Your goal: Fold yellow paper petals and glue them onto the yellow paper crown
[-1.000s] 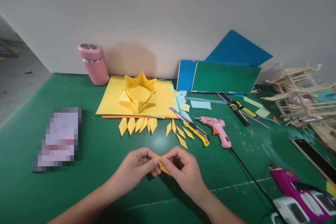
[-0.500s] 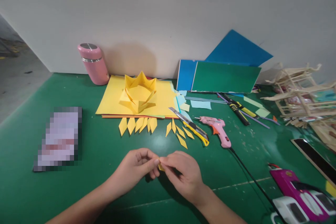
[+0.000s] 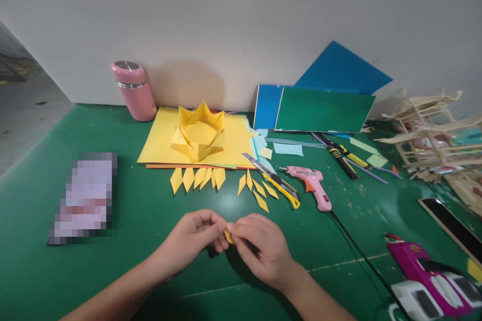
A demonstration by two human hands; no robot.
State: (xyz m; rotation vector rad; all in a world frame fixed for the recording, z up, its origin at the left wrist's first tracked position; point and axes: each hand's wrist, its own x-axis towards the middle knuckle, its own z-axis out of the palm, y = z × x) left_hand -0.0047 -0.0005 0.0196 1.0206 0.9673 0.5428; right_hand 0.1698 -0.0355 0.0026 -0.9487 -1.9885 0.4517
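Note:
Close to the front of the green table, my left hand [image 3: 199,235] and my right hand [image 3: 261,248] meet, fingertips pinched on a small yellow paper piece [image 3: 228,236]. Most of that piece is hidden by my fingers. Beyond my hands lie several yellow paper diamonds [image 3: 189,179] in a row, some of them folded. Behind these, a folded yellow paper ring with pointed tips [image 3: 199,148] sits on a stack of yellow paper sheets [image 3: 158,133]. A yellow utility knife [image 3: 276,183], blade out, rests to the right of the diamonds.
A pink glue gun [image 3: 309,183] lies right, its cord trailing to a purple-and-white power unit [image 3: 425,271]. A pink flask [image 3: 135,93] stands back left; a pixelated flat object [image 3: 85,198] lies left. Black-and-yellow cutters [image 3: 344,160], paper scraps and a wooden stick model [image 3: 433,135] occupy the right.
My fingers have shifted slightly around the small yellow paper piece, and a little more of it shows between them. Everything on the table stays put.

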